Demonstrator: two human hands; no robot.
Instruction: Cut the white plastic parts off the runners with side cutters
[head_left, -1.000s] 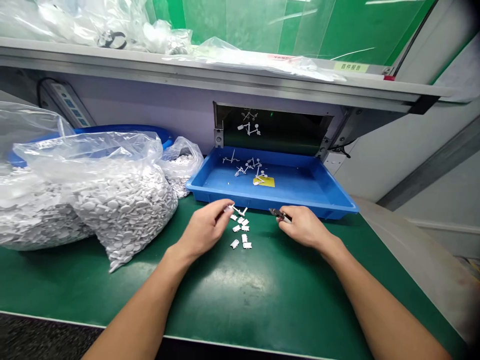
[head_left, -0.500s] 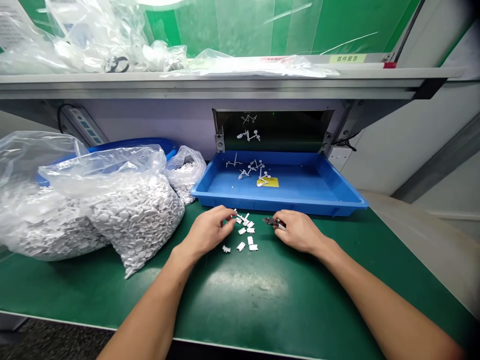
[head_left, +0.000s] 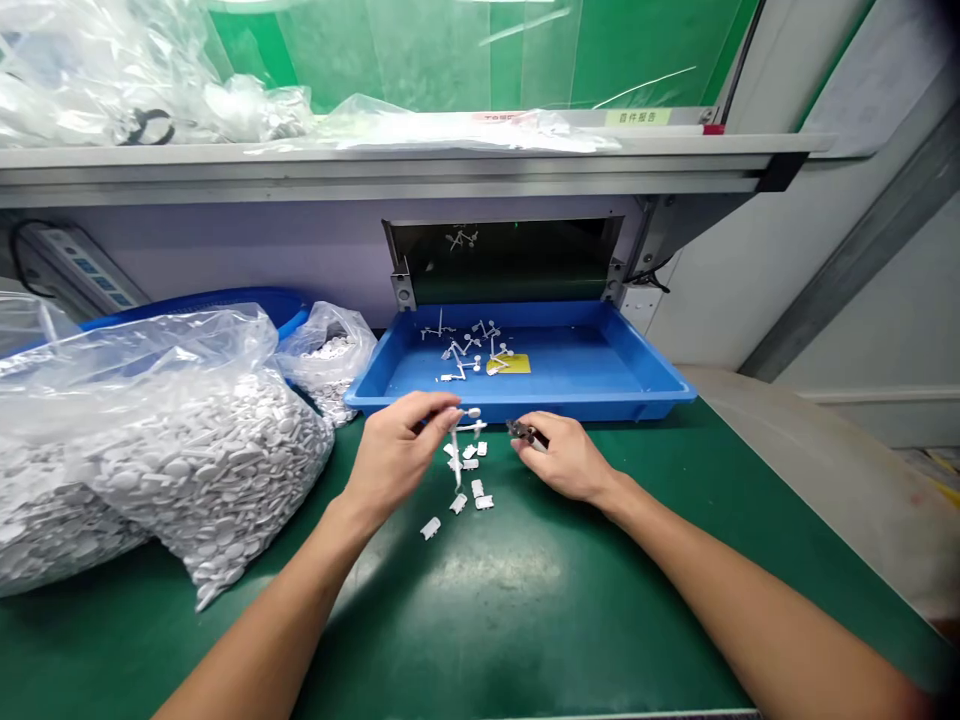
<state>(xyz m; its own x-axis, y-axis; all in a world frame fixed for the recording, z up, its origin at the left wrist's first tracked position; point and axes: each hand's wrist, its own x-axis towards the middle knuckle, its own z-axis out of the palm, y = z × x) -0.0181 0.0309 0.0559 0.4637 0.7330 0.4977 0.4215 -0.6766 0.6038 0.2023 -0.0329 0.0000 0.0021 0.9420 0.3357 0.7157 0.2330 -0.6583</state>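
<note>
My left hand [head_left: 401, 440] pinches a branched white plastic sprue [head_left: 456, 455] between thumb and fingertips, holding it above the table. One arm of the sprue hangs down and another points right. In my right hand [head_left: 566, 455] is a pair of small dark nippers [head_left: 527, 434], its jaws pointing left towards the sprue without touching it. Several small white plastic clips [head_left: 478, 488] lie scattered on the green table under and in front of the sprue. More sprues [head_left: 463, 368] rest in the blue tray [head_left: 517, 411] behind my hands.
Clear bags of white plastic parts [head_left: 217, 450] fill the left side, with a smaller bag [head_left: 326, 360] beside the tray. Behind the tray, a wall opening shows a dark green belt [head_left: 502, 280] with a sprue on it. A shelf [head_left: 420, 178] crosses above.
My left hand has lifted the sprue clear of the clips. A sprue has come off the belt into the tray. The view has shifted to the right.
</note>
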